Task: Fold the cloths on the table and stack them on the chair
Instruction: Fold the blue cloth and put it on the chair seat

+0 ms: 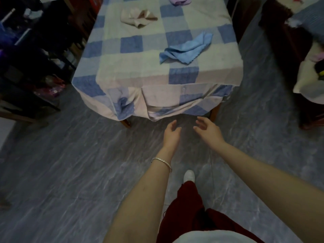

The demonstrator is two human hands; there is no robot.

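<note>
Dim, bluish light, brightest on blue-and-cream checked tablecloth (140,67); slight blur on left hand (171,135) and right hand (209,131); wide-angle bending at edges.

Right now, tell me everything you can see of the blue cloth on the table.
The blue cloth is light blue and soft-looking, with a wavy edge. It lies unfolded and crumpled in a slanted heap on the checked tablecloth, toward its near right side. Only the tablecloth touches it.

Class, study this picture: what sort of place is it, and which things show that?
Probably a room in a home: a cloth-covered table with a crumpled blue cloth and beige cloth on it, a grey marbled floor, cluttered dark furniture alongside.
</note>
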